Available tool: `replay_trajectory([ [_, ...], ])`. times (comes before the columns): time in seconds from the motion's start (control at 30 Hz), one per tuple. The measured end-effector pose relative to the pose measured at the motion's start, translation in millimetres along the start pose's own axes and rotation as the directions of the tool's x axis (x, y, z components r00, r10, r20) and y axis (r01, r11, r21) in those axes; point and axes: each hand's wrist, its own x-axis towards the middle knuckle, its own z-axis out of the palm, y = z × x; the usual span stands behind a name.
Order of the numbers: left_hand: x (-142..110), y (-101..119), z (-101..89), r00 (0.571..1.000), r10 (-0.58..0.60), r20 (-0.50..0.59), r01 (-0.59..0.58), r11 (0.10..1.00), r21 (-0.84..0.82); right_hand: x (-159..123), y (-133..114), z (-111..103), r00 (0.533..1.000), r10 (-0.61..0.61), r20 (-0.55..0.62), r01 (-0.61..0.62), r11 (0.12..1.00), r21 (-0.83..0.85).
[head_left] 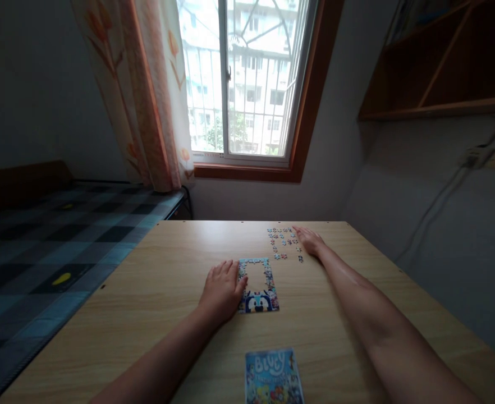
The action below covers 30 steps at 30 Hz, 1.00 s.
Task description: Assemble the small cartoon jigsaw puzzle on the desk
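Note:
A partly assembled jigsaw puzzle (259,303) lies on the table, its border joined around a bare middle, with a dark blue cartoon face along the near edge. My left hand (223,289) rests flat at the puzzle's left side, fingers stretched out and thumb on its edge. Farther back, loose jigsaw pieces (284,242) are spread in rough rows. My right hand (308,240) reaches to the right side of those pieces, fingers extended with the tips by the back row. Whether a fingertip touches a piece is too small to tell.
A blue "Bluey" picture card or box (273,376) lies at the near side of the wooden table (146,314). A bed with a checked cover (83,241) stands left. Behind are a curtain (146,101) and a window; a wooden shelf (436,109) hangs at right.

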Motion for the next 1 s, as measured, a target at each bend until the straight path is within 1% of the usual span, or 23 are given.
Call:
replay_trajectory([
  [0.13, -1.4, 1.1, -1.1, 1.0, 0.0, 0.014, 0.0, 1.0, 0.015, 2.3, 1.3, 2.0, 1.0, 0.002, 0.003, -0.002, 1.0, -0.029],
  [0.23, -2.0, 1.1, -1.6, 1.0, 0.008, 0.016, -0.009, 1.0, 0.02, 2.9, 2.5, 3.3, 1.0, 0.005, -0.025, -0.006, 0.999, -0.042],
  [0.37, -1.8, 0.4, -0.8, 1.0, 0.014, 0.009, -0.014, 1.0, 0.015, 2.0, 3.5, 2.7, 0.992, 0.014, -0.122, -0.02, 0.999, -0.049],
  [0.5, -1.4, -0.2, 0.5, 1.0, 0.013, -0.011, -0.013, 1.0, 0.004, -3.1, 4.4, 1.2, 0.964, 0.083, -0.252, -0.103, 0.992, -0.067],
  [0.63, -1.5, 0.3, -0.5, 1.0, 0.01, -0.007, -0.01, 1.0, 0.004, -9.2, 4.8, 0.5, 0.939, 0.128, -0.32, -0.16, 0.984, -0.074],
  [0.83, -1.9, 2.9, -4.5, 1.0, 0.005, 0.024, -0.005, 1.0, 0.013, -9.1, 6.7, -0.5, 0.921, 0.191, -0.339, -0.216, 0.976, -0.036],
  [1.0, -1.5, 2.8, -3.9, 1.0, 0.006, 0.024, -0.006, 1.0, 0.009, -7.2, 11.7, -1.2, 0.907, 0.252, -0.338, -0.263, 0.965, 0.014],
])
